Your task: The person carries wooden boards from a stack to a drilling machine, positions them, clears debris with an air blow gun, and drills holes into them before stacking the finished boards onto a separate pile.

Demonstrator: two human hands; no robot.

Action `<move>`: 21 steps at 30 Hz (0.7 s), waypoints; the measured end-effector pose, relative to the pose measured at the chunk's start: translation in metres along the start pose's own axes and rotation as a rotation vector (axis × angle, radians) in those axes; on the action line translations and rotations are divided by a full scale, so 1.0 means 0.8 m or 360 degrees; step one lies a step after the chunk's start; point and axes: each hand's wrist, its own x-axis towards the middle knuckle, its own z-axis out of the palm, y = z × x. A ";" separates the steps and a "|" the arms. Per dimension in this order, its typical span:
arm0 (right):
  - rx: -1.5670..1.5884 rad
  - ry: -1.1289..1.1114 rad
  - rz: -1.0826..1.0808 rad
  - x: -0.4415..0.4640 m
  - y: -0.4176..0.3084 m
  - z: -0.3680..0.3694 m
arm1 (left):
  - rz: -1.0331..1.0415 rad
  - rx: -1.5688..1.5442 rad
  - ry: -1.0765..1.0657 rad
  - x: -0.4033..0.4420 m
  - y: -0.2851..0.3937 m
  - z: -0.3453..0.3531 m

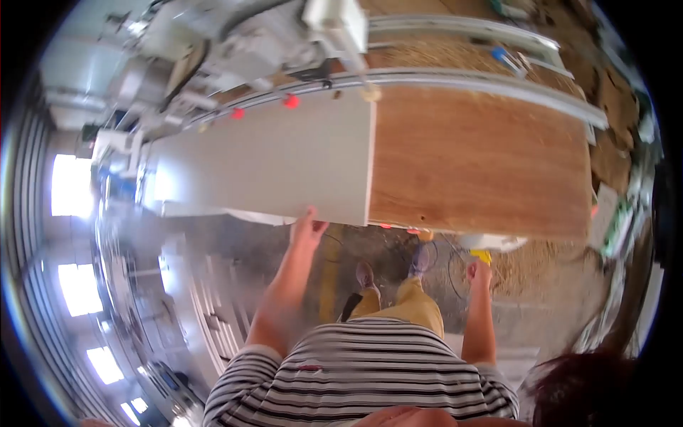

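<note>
A pale grey panel (270, 156) lies flat on the left part of the work surface, its straight right edge beside a brown wooden board (477, 156). My left hand (308, 229) grips the near edge of the pale panel, with a fingertip on top and the other fingers partly hidden. Below the near edge of the wooden board, my right hand (479, 272) is closed around a yellow object (481, 255), whose shape is only partly visible.
Metal rails (491, 84) run behind the boards, with machine parts (267, 53) at the upper left. Red round pieces (291, 101) line the panel's far edge. Sawdust (530, 267) and cables (450, 260) lie near my feet. Someone's dark reddish hair (587, 388) shows at lower right.
</note>
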 end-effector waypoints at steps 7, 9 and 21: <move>-0.0569 -0.1400 -0.0026 -0.223 -0.077 0.235 | 0.0034 -0.0095 -0.0028 -0.038 -0.019 0.002; -0.0688 -0.1615 -0.0079 -0.260 -0.086 0.286 | 0.0002 -0.0076 -0.0151 -0.057 -0.045 -0.009; -0.0285 -0.0344 -0.0536 -0.211 -0.121 0.081 | -0.0272 -0.0753 -0.0804 -0.127 -0.090 -0.099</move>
